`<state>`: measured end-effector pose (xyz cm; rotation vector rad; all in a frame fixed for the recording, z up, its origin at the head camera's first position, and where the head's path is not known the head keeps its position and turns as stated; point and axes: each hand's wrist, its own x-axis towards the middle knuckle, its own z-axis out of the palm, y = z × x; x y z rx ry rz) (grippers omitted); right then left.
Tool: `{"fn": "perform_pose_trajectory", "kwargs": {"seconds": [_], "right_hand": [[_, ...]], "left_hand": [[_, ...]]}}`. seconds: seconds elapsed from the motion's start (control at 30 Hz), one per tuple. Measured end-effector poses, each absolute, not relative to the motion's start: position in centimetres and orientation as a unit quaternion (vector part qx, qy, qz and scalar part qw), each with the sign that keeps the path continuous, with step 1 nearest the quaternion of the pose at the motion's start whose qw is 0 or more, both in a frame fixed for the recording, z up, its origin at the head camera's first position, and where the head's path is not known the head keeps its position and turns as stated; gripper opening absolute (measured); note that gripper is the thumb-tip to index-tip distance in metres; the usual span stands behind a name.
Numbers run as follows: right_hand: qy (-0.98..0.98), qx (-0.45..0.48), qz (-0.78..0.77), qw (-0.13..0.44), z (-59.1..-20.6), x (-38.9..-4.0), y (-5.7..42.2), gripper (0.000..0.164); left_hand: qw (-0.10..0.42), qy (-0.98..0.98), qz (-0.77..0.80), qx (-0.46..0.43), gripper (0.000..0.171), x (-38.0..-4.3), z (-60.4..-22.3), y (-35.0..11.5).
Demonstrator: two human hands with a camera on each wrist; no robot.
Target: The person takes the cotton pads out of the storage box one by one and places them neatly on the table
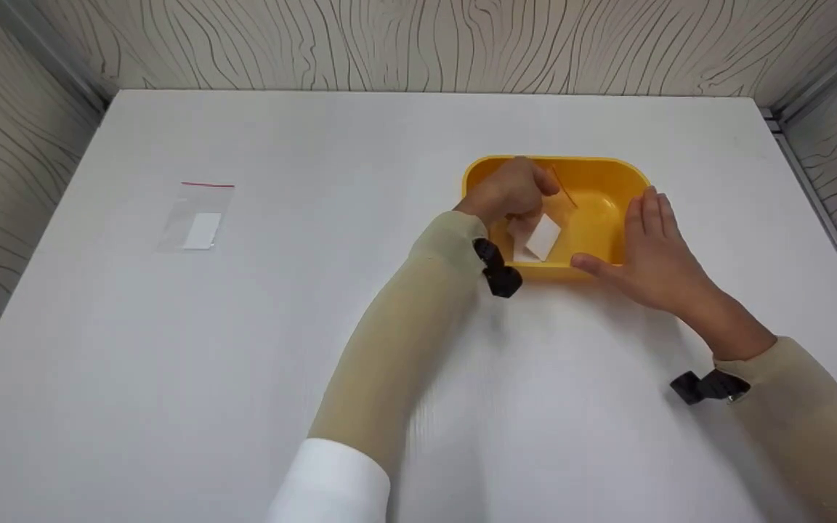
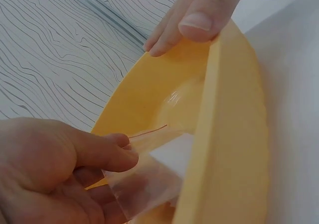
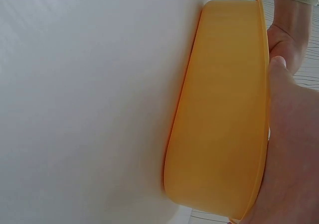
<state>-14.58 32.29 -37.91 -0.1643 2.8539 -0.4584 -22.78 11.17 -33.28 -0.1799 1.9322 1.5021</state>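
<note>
A yellow plastic bin (image 1: pixel 600 225) stands on the white table. Inside its left part, my left hand (image 1: pixel 516 190) pinches a clear zip bag (image 2: pixel 144 181) between thumb and fingers. A red strip edges the bag, and a white card (image 1: pixel 543 236) shows with it. More white material lies beneath, partly hidden, so I cannot tell how many bags are there. My right hand (image 1: pixel 658 261) rests on the bin's right front corner. Its fingers lie straight along the right rim and its thumb is over the front rim, also seen in the right wrist view.
Another clear zip bag (image 1: pixel 200 218) with a red strip and a white piece inside lies flat at the table's left. Wood-grain patterned panels (image 1: pixel 418 43) rise behind the table (image 1: pixel 244 378) and at both sides.
</note>
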Motion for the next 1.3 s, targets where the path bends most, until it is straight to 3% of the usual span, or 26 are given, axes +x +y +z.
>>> {"fn": "perform_pose_trajectory", "kwargs": {"seconds": [0.7, 0.97, 1.3], "right_hand": [[0.978, -0.058, -0.156, 0.126, -37.8, -14.7, 32.3, 0.127], [0.978, -0.058, -0.155, 0.127, -37.7, -14.5, 32.3, 0.125], [0.977, -0.056, -0.156, 0.131, -37.7, -14.5, 32.2, 0.127]], "left_hand": [[0.314, 0.795, 0.517, -0.039, 0.038, -24.2, -34.7, 11.7], [0.302, 0.817, 0.492, 0.012, 0.041, -24.6, -35.3, 11.4], [0.312, 0.805, 0.504, 0.002, 0.038, -24.3, -34.6, 10.9]]}}
